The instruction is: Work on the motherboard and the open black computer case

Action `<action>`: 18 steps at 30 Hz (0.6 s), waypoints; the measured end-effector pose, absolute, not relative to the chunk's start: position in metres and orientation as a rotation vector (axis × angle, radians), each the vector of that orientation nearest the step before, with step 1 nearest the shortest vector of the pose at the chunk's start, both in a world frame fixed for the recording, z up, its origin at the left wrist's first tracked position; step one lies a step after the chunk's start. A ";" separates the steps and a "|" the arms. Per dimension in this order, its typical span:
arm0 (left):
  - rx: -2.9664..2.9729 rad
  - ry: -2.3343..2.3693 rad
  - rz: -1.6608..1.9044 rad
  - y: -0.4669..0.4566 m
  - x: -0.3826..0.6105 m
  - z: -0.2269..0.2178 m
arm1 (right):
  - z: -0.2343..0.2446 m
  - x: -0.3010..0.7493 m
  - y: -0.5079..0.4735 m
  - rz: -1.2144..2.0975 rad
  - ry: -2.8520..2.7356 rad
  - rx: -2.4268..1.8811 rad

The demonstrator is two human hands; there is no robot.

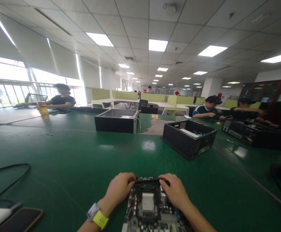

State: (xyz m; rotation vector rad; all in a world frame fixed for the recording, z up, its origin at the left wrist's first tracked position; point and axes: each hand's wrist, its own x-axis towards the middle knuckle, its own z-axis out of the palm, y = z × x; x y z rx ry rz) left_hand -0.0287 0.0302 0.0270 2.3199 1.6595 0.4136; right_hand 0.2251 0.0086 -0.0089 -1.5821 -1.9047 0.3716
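Observation:
A computer motherboard (159, 217) lies on the green table in front of me, its lower part cut off by the frame's bottom edge. A pale square processor (147, 202) sits near its middle. Along the board's far edge runs a long dark strip that looks like a memory stick (147, 182). My left hand (121, 187) is closed at its left end, thumb and fingers curled together. At the right end my right hand (173, 188) is closed in the same way. The fingers partly cover both ends of the strip. A watch with a yellow strap (99, 219) is on my left wrist.
Open black computer cases (116, 124), (188, 141) stand farther back on the green table (70, 167), with another case (258, 133) at right. A phone (22, 220) and a black cable (12, 185) lie at left. Co-workers sit beyond, one at left, two at right.

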 end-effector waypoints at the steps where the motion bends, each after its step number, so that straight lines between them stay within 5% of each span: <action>1: 2.314 1.652 0.413 0.031 -0.029 0.026 | -0.010 0.226 0.009 0.379 -1.895 -1.591; 18: 2.329 1.680 0.430 0.030 -0.025 0.027 | -0.012 0.224 0.009 0.367 -1.892 -1.601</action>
